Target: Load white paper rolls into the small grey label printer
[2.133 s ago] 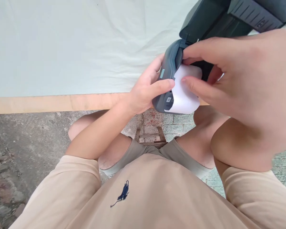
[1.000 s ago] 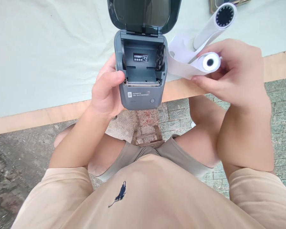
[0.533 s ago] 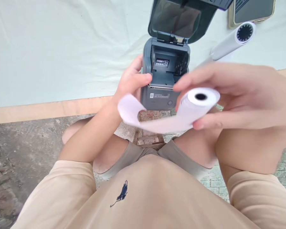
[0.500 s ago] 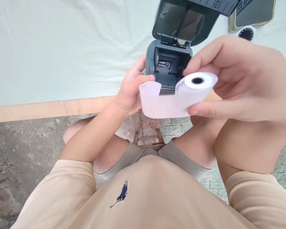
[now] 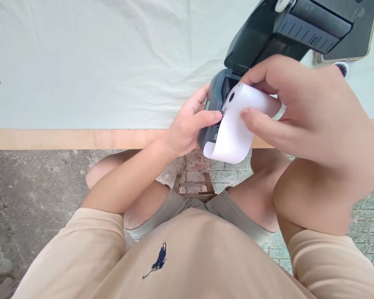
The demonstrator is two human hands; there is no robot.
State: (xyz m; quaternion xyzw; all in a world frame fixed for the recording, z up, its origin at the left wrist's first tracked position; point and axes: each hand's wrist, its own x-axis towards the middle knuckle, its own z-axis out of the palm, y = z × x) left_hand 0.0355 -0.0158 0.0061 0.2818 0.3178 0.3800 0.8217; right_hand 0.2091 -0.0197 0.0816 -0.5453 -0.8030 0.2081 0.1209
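Note:
My left hand point(image 5: 191, 122) grips the near left side of a dark grey label printer point(image 5: 216, 93), its thumb over the rim. The printer's lid point(image 5: 252, 41) is raised, with a black roller point(image 5: 321, 18) and a ruled strip near its far edge. My right hand point(image 5: 302, 108) is closed around a white paper roll point(image 5: 252, 97), thumb on the near side and fingers behind. The roll is tilted over the printer's compartment, one end with its dark core hole facing left. A loose paper tail curls down past the printer's front. Much of the compartment is hidden behind roll and hand.
A phone-like device point(image 5: 358, 37) with a light-edged case lies at the upper right, partly behind the lid. A white round object with a black toothed centre point(image 5: 343, 68) sits below it. White cloth point(image 5: 96, 62) covers the table, whose wooden edge point(image 5: 65, 139) runs in front of me.
The paper roll has turned so its core hole faces left, and it has come over the printer's compartment. The printer has shifted right and rotated, its lid now leaning to the upper right.

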